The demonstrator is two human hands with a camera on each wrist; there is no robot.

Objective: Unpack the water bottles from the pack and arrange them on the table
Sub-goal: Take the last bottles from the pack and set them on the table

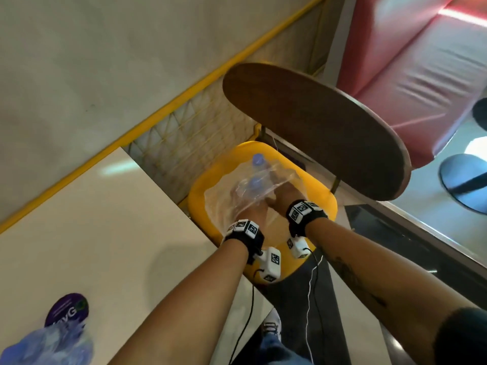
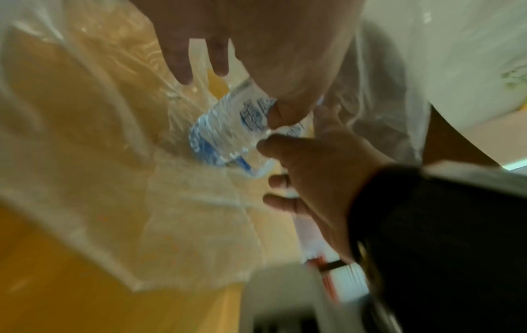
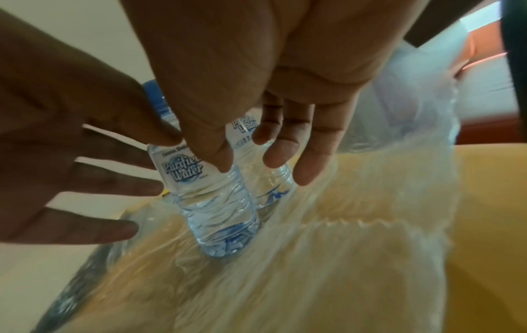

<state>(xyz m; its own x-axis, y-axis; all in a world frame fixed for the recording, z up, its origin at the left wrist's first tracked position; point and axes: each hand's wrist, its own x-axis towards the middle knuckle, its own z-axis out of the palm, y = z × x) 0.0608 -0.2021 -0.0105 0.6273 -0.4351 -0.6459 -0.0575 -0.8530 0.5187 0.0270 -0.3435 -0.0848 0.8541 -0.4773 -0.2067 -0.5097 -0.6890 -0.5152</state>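
Right hand [image 3: 256,67]: I record the thumb pressed on the label of a clear plastic water bottle with blue "Purified Water" print [image 3: 211,202], with the fingers reaching down over a second clear bottle [image 3: 271,189] just behind it. The pair is pinched between thumb and fingers. Left hand [image 3: 57,139]: released, fingers straight and spread, the index tip touching the near bottle at the top of its label.

Both bottles stand upright, touching each other, inside a torn clear plastic pack wrap [image 3: 342,247]. From the head view I note their blue caps [image 1: 258,158] showing through the film. The wrap lies on a yellow moulded chair seat [image 1: 324,201], just beside the edge of a beige counter [image 1: 92,219].

On the counter's near corner sit a round purple disc [image 1: 67,309] and crumpled bluish plastic [image 1: 50,346]. Beyond the seat stands a dark brown oval chair back [image 1: 316,127].
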